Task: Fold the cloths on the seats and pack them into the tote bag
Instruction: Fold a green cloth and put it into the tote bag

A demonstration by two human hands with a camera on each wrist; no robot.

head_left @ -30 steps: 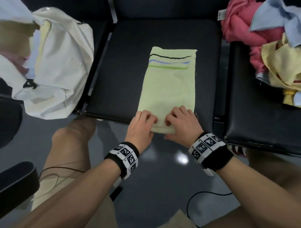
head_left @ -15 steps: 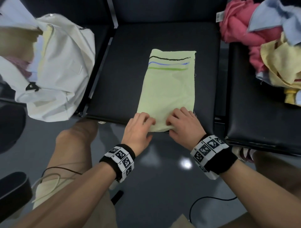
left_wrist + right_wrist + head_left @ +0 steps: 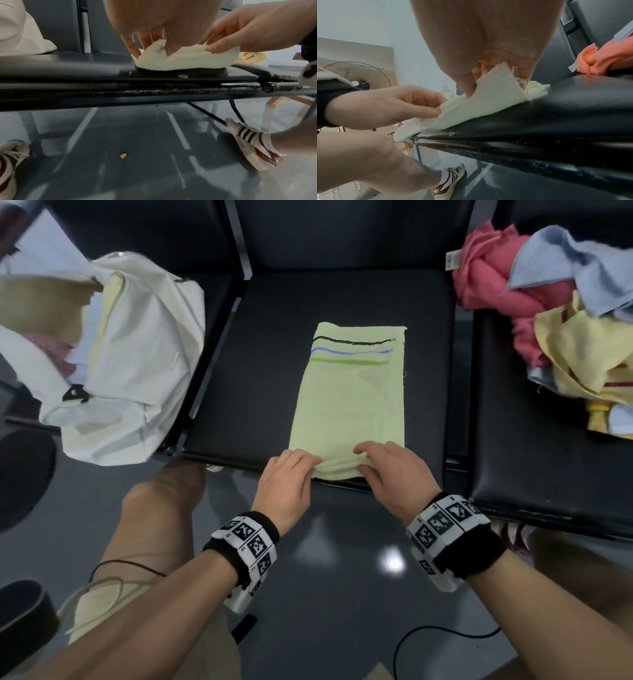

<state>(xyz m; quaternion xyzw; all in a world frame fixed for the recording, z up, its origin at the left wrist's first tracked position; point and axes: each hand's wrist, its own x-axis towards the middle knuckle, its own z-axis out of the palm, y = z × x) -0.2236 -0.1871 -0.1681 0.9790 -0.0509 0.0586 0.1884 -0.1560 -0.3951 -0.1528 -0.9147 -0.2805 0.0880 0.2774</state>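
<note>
Lying flat on the middle seat (image 3: 260, 364), the pale green cloth (image 3: 352, 398) forms a long narrow strip whose long axis runs from the seat's front edge, nearest the person, toward the backrest. Its far end carries three stripes across the width, black, blue and green. Its near short end sits at the front lip of the seat, directly under both hands.

The left hand (image 3: 286, 484) pinches the near left corner, thumb below and fingers curled over the top. The right hand (image 3: 394, 474) pinches the near right corner in the same way. The hands are just beside each other, one at each corner, with a short span of cloth edge between them. The wrist views show this near edge raised off the cushion and bunched slightly, while the rest of the strip remains flat.

Both hands are equally near the cloth, so neither has a reach advantage. The strip extends straight away from them along its long axis. Judged from this layout, the step in hand is a lengthwise fold: carrying the near end forward toward the striped end would halve the strip.

The tote bag (image 3: 137, 347) rests on the seat to the left, mouth open, with cloths visible inside. A pile of unfolded cloths (image 3: 548, 302) occupies the right seat, well apart from the hands
</note>
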